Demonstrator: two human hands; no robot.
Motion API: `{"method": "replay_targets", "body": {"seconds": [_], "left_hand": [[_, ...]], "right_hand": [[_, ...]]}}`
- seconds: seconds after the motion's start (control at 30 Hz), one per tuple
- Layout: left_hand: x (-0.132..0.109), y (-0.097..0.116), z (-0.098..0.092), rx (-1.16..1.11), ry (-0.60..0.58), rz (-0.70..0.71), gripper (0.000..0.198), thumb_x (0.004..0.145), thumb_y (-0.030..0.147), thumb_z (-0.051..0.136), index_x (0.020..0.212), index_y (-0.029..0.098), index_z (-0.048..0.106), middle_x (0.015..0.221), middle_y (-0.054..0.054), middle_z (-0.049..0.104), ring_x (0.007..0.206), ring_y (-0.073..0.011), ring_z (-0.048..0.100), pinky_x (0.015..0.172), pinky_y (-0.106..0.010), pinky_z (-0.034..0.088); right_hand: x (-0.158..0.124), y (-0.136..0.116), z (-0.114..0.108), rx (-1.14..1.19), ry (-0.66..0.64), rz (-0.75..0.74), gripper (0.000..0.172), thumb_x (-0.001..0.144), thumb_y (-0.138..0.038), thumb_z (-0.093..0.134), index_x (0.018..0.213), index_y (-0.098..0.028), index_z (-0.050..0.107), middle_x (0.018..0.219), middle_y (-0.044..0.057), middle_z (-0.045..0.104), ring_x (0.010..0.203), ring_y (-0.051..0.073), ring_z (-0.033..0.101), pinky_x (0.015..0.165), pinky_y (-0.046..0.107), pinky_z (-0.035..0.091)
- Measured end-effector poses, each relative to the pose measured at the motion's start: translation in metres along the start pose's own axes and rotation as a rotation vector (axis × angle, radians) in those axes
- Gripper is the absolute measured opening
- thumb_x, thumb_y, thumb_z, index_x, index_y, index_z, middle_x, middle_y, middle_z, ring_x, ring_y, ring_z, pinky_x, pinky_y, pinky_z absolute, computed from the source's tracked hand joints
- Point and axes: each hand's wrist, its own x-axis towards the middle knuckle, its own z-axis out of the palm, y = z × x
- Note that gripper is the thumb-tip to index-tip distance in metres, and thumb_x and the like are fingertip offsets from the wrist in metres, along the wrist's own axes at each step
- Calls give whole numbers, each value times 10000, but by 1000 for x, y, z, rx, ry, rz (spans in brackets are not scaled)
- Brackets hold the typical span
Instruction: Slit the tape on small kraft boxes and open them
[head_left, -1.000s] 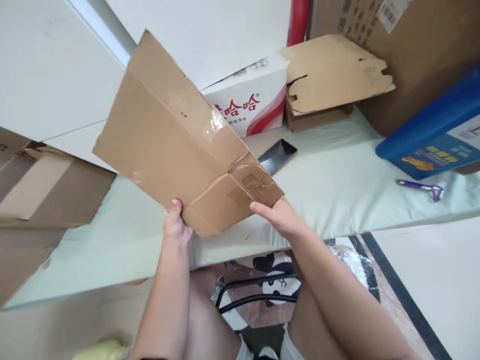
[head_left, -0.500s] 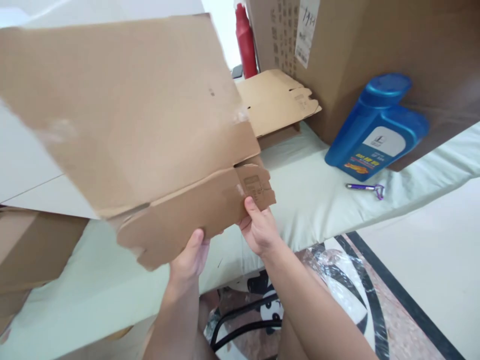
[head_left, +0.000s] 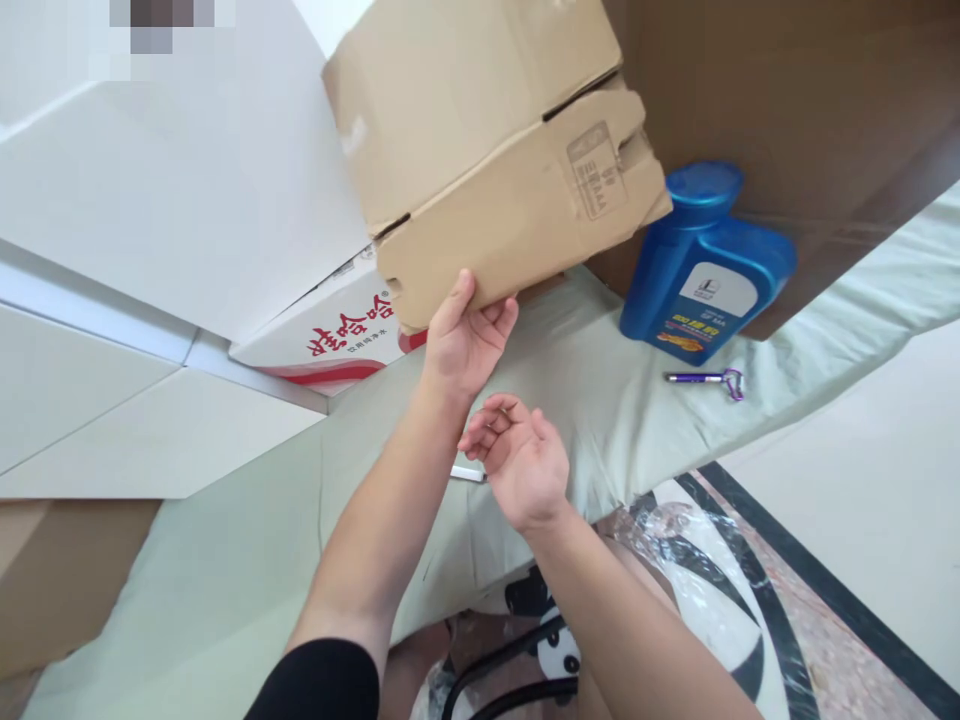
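Observation:
A folded brown cardboard box (head_left: 495, 190) is tilted up at the top centre, with printed marks near its right end. My left hand (head_left: 469, 340) grips its lower edge, thumb on the front face and fingers behind. Below and to the right, my right hand (head_left: 523, 455) is off the cardboard, palm up with its fingers loosely curled and apart, holding nothing. A small white object (head_left: 469, 473) lies on the pale green cloth (head_left: 600, 410), partly behind my right hand.
Right of the cardboard stands a blue bottle (head_left: 701, 275), with a purple-handled tool (head_left: 701, 379) before it. A big brown carton (head_left: 787, 120) rises behind. White boxes (head_left: 172, 200) and a red-lettered carton (head_left: 337, 335) are at left; clear plastic (head_left: 675, 540) lies below the cloth edge.
The cardboard has moved up and right in my left hand. My right hand has let go of it and opened below. The red-lettered carton and the small white object have come into view.

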Motion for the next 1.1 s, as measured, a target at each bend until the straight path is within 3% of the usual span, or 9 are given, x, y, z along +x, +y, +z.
{"method": "replay_targets", "body": {"seconds": [0.2,0.33,0.57,0.7,0.97,1.1], "left_hand": [[29,-14,10,-35,12,-26,103,969,174,612,889,184,677,941,-8,771,1012,-155,762,968,-265,603],[38,-13,18,-9,-8,-17,68,961,161,629,917,160,682,1082,-38,768,1189,-202,717,1053,-309,581],[50,13,53,-38,-96,120,276,1073,288,461,1207,184,679,1273,-35,713,1349,-244,625,988,-265,604],[60,13,62,-104,-127,115,308,1088,296,418,1223,176,668,1290,-37,703,1370,-237,607,974,-240,605],[76,-1,46,-211,-53,70,291,1079,293,430,1019,152,678,1122,-61,743,1272,-172,668,890,-172,600],[81,-3,37,-245,0,57,346,1084,326,428,867,168,646,853,-12,727,868,-80,749,714,-115,574]], "right_hand": [[0,-2,-2,-37,-17,-11,420,762,-616,590,876,-213,609,707,20,654,641,196,650,644,325,404],[1,0,1,-20,12,7,434,713,-627,637,834,-210,626,662,7,624,608,179,615,632,312,398],[2,3,4,-29,3,-19,398,738,-592,601,813,-202,631,656,21,609,588,164,549,620,315,397],[2,2,3,-33,3,-7,396,736,-589,601,799,-200,633,645,25,597,586,162,533,615,314,399],[2,-1,2,-25,-4,-23,387,744,-586,602,797,-204,633,646,20,577,579,156,506,602,313,391],[2,-1,2,-19,-2,-17,415,734,-613,623,792,-202,633,653,18,569,584,151,496,604,306,392]]}}
